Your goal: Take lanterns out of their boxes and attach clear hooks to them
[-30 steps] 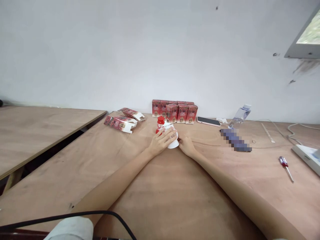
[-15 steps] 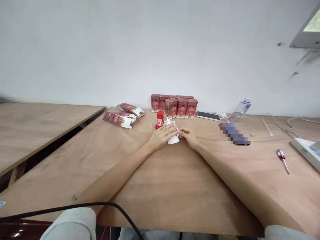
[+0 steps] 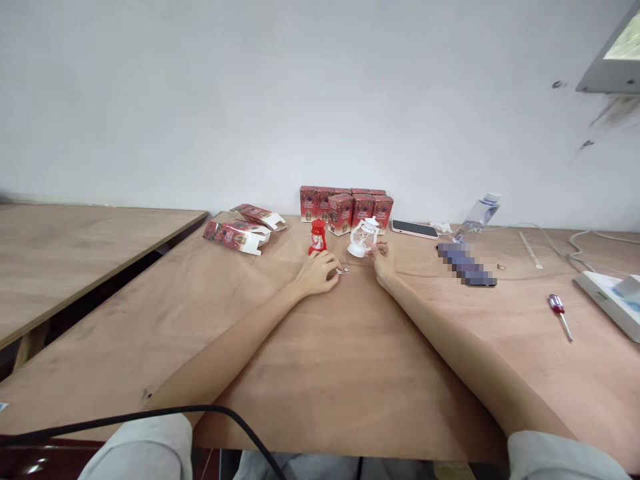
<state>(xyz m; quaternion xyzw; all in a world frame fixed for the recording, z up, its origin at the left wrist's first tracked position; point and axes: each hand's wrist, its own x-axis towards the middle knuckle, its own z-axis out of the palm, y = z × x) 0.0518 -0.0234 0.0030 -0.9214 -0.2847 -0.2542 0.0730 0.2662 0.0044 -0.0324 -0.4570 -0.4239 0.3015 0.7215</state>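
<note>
A small white lantern stands upright on the wooden table, and the fingertips of my right hand touch its right side. My left hand rests on the table with curled fingers next to some tiny metal bits. Just beyond that hand stands a small red lantern. Behind both lanterns, a row of several red boxes lines the wall.
Two opened red boxes lie at the left. A phone, a tipped plastic bottle, cables and a red-handled screwdriver lie to the right, with a white device at the far right. A second table stands left across a gap.
The white lantern has gone from lying under both hands to standing upright farther back. My left hand let go of it and dropped to the table; my right hand followed it.
</note>
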